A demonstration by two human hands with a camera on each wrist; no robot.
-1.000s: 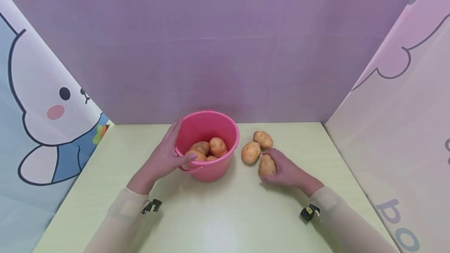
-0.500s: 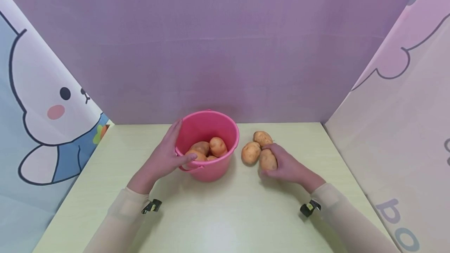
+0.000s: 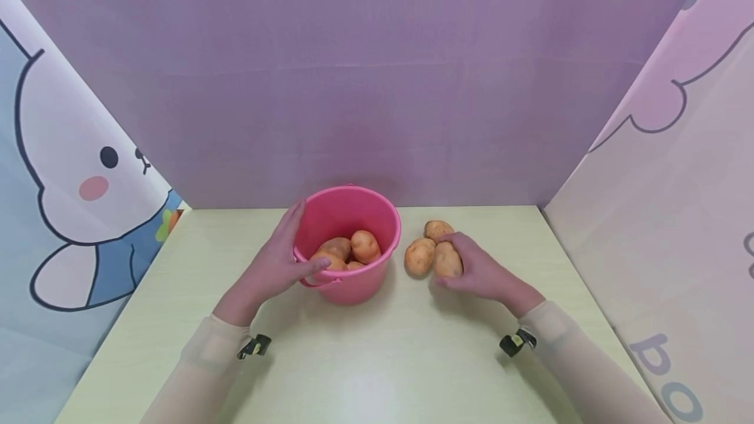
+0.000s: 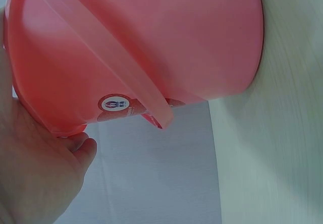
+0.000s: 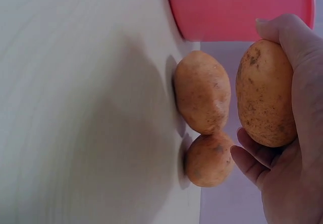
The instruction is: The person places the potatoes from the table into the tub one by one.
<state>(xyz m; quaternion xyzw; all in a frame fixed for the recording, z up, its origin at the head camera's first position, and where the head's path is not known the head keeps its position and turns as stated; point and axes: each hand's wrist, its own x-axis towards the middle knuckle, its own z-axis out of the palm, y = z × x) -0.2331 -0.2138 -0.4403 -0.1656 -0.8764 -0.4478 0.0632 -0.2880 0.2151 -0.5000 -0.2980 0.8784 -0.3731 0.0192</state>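
Observation:
A pink bucket (image 3: pixel 359 288) stands upright on the table with several potatoes (image 3: pixel 366 247) inside. My left hand (image 3: pixel 272 265) holds the bucket by its rim on the left side, the thumb across the front of the rim. In the left wrist view that hand (image 4: pixel 43 168) is at the rim, and the bucket's handle (image 4: pixel 108 50) hangs against the wall. To the right of the bucket, my right hand (image 3: pixel 484 275) grips a potato (image 5: pixel 266 94), raised off the tabletop. Two other potatoes, one nearer (image 3: pixel 420 257) and one farther back (image 3: pixel 438 230), lie touching each other beside it.
The pale wooden table (image 3: pixel 365 358) ends at a purple backdrop (image 3: pixel 377 84). Printed panels flank it, with a cartoon rabbit (image 3: pixel 88 149) on the left and lettering (image 3: pixel 654 353) on the right.
My right hand and its potato have risen and shifted slightly away from me. The left hand and the bucket have stayed in place.

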